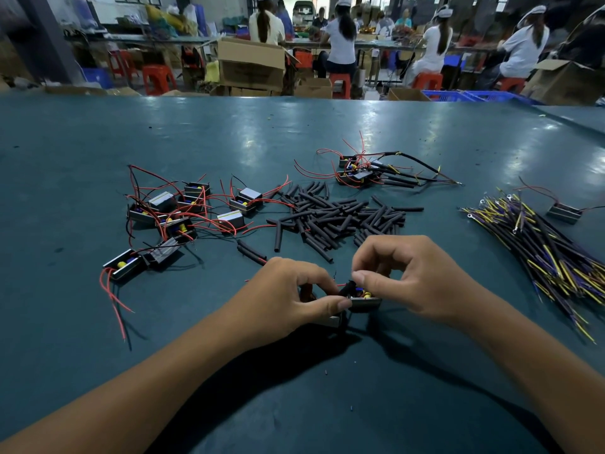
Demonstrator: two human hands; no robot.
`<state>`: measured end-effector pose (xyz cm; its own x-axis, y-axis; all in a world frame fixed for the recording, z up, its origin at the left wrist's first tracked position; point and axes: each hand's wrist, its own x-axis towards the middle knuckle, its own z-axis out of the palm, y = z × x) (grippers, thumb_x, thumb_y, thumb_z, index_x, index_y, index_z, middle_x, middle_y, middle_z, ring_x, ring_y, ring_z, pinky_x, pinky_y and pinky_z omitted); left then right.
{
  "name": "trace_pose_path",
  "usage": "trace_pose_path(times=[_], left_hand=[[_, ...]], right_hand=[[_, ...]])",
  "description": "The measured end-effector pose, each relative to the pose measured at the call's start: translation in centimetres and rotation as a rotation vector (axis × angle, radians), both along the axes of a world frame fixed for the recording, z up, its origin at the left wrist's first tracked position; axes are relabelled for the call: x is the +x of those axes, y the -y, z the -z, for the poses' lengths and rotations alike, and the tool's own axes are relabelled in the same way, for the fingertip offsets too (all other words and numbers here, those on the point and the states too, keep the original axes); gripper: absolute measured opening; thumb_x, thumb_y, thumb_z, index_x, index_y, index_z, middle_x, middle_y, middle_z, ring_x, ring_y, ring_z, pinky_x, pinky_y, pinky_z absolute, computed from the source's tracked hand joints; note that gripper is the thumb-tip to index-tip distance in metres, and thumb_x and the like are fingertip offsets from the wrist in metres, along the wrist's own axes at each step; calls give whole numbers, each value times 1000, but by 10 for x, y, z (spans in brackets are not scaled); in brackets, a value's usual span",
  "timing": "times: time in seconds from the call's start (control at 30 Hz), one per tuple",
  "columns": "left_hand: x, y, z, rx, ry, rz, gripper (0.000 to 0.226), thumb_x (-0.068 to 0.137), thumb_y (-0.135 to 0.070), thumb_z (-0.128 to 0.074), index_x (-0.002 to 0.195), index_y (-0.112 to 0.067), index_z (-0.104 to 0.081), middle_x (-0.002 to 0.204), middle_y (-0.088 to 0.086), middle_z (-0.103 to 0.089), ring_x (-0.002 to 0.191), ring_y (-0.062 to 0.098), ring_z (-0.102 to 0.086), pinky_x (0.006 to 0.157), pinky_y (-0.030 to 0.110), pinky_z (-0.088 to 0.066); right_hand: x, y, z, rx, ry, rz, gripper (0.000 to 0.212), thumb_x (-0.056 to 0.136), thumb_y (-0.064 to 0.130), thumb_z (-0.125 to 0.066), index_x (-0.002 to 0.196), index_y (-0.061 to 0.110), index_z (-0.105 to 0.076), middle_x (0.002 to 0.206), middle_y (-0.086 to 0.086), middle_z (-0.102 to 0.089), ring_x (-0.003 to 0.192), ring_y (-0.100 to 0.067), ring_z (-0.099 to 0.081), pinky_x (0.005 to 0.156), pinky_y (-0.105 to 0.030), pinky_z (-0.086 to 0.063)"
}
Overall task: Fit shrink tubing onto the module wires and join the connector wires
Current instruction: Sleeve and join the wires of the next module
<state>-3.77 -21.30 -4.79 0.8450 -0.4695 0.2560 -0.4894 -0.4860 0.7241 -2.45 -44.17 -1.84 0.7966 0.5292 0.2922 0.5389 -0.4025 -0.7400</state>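
A small grey module [365, 301] with yellow and blue parts sits between my hands, just above the table. My left hand [288, 296] grips it from the left, thumb against its edge. My right hand [409, 276] pinches a short black shrink tube [348, 288] at the module's wires. A loose pile of black shrink tubes [340, 217] lies straight ahead. Several modules with red wires [183, 211] lie at the left. A bundle of black, yellow and purple connector wires [550, 253] lies at the right.
Modules with tubing and connector wires fitted [366, 173] lie behind the tube pile. One lone module [563, 213] sits near the wire bundle. The green table [98, 371] stretches wide; people sit at benches far behind it.
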Motion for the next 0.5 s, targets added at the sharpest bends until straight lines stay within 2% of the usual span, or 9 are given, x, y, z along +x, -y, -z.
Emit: trace_pose_path(times=[0.07,0.17,0.2,0.33,0.5], left_hand=[[-1,1,0,-30,0,-5,25,83,-50,-74,87,-25,-76,59,2,-64,47,8,-46,46,25,-35],[0,2,-1,-19,17,-7,25,86,-47,-73,87,-23,-76,61,6,-66,49,20,-51,46,35,-40],[0,3,-1,-6,39,-6,23,87,-46,-73,86,-23,-76,63,3,-67,50,19,-53,50,37,-43],[-1,1,-1,100,146,-18,18,84,-44,-77,88,-26,-76,76,-11,-72,62,8,-63,72,27,-47],[0,-3,-3,-24,78,-1,25,77,-50,-79,87,-27,-76,78,-4,-70,61,17,-62,56,40,-51]], right_hand=[[-1,-1,1,-3,15,-2,4,84,26,-68,81,27,-65,71,9,-65,61,-26,-57,59,-48,-49],[-2,-3,2,-16,35,-34,5,85,24,-67,81,26,-64,72,11,-64,61,-16,-57,60,-40,-49],[-2,-3,2,-18,41,-38,5,85,23,-67,81,25,-64,71,11,-64,62,-15,-57,60,-37,-49],[0,2,0,-11,48,-29,6,84,23,-67,80,24,-64,70,11,-63,61,-15,-55,59,-35,-48],[1,8,-4,-39,18,-37,11,81,36,-64,80,25,-64,71,9,-64,62,-21,-55,60,-40,-47]])
